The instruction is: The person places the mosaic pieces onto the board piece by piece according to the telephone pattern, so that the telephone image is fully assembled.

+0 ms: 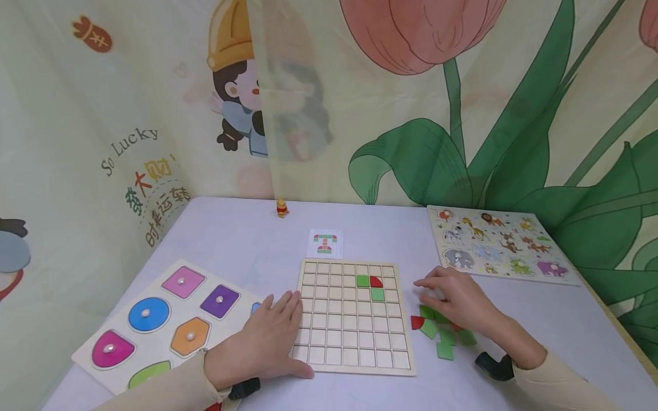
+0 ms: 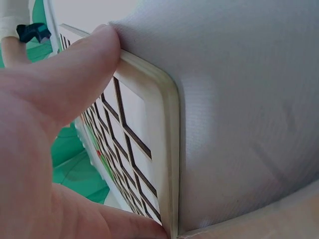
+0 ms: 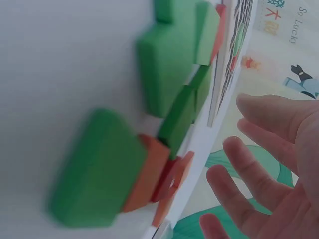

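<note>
A wooden grid board (image 1: 349,325) lies flat in the middle of the table. Two green square tiles (image 1: 362,280) and a red quarter-round tile (image 1: 376,281) sit in cells at its upper right. My left hand (image 1: 269,337) rests along the board's left side with fingers straight, its thumb at the near edge; in the left wrist view the thumb lies over the board's rim (image 2: 167,114). Just above a loose pile of green tiles (image 1: 445,350) and red tiles (image 1: 417,323), right of the board, is my right hand (image 1: 460,294). Its fingers are loosely bent with nothing between them.
Behind the board lies a pattern card (image 1: 325,244) with a T-shaped figure. A knobbed shape puzzle (image 1: 190,311) is at the left, partly under my left arm. An animal puzzle (image 1: 493,242) lies at the back right, and a small bear figurine (image 1: 281,208) stands by the far edge.
</note>
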`<state>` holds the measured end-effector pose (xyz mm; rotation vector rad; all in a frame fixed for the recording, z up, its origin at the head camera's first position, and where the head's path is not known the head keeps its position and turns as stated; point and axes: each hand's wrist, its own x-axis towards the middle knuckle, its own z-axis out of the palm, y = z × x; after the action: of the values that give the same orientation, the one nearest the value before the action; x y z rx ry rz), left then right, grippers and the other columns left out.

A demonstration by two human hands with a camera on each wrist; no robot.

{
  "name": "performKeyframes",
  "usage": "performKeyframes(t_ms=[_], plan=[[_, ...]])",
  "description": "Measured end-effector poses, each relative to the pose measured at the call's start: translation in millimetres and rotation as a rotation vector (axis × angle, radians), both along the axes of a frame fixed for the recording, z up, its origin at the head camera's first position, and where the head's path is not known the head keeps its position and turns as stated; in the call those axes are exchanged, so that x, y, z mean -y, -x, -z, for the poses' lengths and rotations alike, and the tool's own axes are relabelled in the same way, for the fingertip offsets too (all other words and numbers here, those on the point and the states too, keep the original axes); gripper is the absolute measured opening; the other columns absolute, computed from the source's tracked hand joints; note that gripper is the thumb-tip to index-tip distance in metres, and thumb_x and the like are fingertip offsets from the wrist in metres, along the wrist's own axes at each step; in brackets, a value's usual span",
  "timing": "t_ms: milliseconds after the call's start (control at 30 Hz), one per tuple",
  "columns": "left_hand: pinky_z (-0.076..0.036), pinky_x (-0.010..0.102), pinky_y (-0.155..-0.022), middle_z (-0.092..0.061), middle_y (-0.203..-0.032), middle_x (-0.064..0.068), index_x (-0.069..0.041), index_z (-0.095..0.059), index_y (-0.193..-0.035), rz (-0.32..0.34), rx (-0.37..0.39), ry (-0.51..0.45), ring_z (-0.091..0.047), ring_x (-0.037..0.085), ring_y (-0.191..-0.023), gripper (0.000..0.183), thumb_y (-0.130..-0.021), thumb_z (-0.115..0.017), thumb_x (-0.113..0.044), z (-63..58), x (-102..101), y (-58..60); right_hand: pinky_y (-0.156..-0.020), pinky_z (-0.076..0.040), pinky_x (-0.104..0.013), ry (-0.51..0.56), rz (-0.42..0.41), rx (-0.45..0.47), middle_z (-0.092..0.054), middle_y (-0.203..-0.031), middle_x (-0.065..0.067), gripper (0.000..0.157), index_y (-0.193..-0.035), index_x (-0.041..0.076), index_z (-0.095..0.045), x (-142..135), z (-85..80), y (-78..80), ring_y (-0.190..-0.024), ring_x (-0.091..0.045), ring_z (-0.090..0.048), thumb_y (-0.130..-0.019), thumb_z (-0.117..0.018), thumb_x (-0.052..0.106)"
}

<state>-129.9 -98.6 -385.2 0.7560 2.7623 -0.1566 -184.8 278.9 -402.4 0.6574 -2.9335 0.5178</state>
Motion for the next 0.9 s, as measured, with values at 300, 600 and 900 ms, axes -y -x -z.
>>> performKeyframes(t_ms=[300,600,900], plan=[[-0.032,0.055,-0.122,-0.033,-0.167,0.018,0.002,-0.038,-0.156,0.007,-0.010,0.008,-0.031,0.032,-0.156,0.124,-0.074,-0.061,-0.089,0.7,0.1,0.3,-0.063,-0.041,-0.020,-0.008,0.032,0.046,-0.067,-0.097,0.007,0.031,-0.112,0.018,-0.081,-10.7,4.1,-19.0,-0.077,-0.006,-0.050,-0.081,-0.087,0.021],[-0.032,0.055,-0.123,-0.033,-0.167,0.018,0.002,-0.038,-0.156,0.001,-0.006,0.006,-0.031,0.031,-0.156,0.124,-0.074,-0.062,-0.088,0.1,-0.3,0.1,-0.072,-0.038,-0.028,-0.073,0.050,0.044,-0.070,-0.101,0.010,0.035,-0.111,0.024,-0.081,-12.2,7.8,-25.4,-0.083,-0.005,-0.050,-0.078,-0.090,0.025],[-0.033,0.055,-0.122,-0.033,-0.166,0.019,0.002,-0.038,-0.156,0.012,-0.017,0.002,-0.032,0.032,-0.156,0.124,-0.074,-0.061,-0.088,0.0,0.3,-0.7,-0.074,-0.037,-0.031,-0.103,0.036,0.032,-0.069,-0.099,0.010,0.034,-0.109,0.023,-0.082,-6.2,9.0,-24.2,-0.083,-0.005,-0.051,-0.076,-0.091,0.024]])
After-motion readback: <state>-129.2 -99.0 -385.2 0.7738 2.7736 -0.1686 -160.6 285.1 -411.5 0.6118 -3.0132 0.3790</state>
